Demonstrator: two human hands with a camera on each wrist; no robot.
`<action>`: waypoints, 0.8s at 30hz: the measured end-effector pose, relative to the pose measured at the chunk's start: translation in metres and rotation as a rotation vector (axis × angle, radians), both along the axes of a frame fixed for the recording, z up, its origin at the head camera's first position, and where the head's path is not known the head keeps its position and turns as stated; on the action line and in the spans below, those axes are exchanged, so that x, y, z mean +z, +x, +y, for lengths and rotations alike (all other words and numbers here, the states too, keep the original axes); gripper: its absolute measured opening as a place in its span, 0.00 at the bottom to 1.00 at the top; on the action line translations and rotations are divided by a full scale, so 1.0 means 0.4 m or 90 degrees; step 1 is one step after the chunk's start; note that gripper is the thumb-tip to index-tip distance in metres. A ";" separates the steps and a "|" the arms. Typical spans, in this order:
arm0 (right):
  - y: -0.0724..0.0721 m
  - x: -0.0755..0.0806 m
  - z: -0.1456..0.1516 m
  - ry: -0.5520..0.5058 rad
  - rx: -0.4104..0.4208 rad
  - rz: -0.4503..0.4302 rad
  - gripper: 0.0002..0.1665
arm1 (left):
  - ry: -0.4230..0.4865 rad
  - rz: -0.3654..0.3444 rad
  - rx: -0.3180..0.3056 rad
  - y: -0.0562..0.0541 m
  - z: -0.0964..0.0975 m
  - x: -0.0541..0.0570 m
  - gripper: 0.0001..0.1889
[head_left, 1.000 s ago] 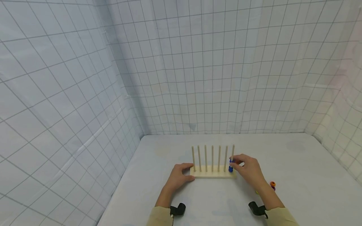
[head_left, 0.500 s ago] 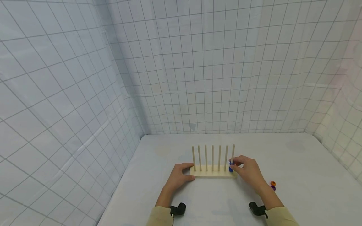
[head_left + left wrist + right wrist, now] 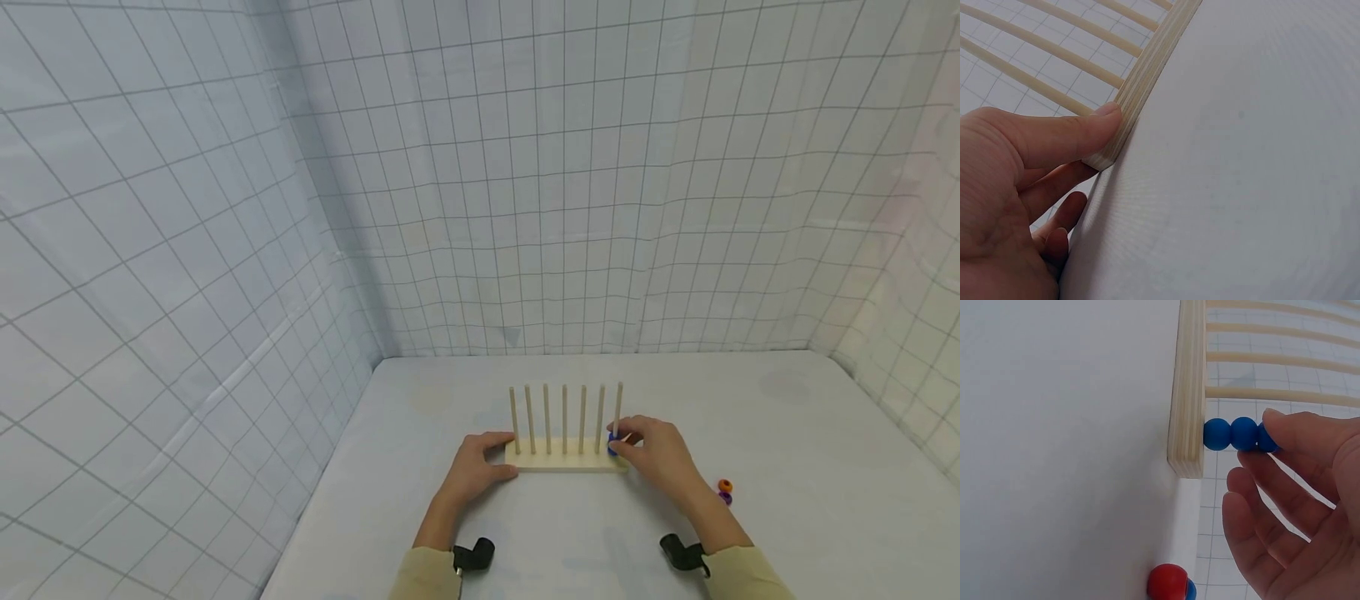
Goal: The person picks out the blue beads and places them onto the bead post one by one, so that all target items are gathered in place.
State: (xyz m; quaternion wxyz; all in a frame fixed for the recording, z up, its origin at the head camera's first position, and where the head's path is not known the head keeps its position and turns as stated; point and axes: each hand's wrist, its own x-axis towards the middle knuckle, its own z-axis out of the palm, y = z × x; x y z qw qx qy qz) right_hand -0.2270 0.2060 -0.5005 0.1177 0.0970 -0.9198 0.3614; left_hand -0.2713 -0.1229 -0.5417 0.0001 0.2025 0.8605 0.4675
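Note:
A pale wooden base (image 3: 558,462) bears a row of several upright wooden pegs (image 3: 565,412). My left hand (image 3: 472,462) grips the base's left end, thumb along the front edge in the left wrist view. At the opposite end, my right hand (image 3: 660,454) pinches a blue bead (image 3: 1266,439) between thumb and fingers. That bead sits on the rightmost peg (image 3: 618,408), above two other blue beads (image 3: 1230,434) that rest against the base. The pinched bead is partly hidden by the thumb. The other pegs carry no beads.
To the right of my right wrist, an orange bead (image 3: 724,485) and a purple bead (image 3: 725,498) lie on the white table (image 3: 570,542). Near the base's corner in the right wrist view are a red bead (image 3: 1167,582) and part of a blue one (image 3: 1191,590).
My right hand has slid the top blue bead down the rightmost peg toward the two below it. A yellow-green bead by the right wrist has gone out of sight. My left hand stays put.

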 end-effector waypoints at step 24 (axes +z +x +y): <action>0.028 0.042 0.099 0.046 -0.029 0.015 0.17 | -0.010 -0.006 0.011 0.001 -0.001 0.000 0.28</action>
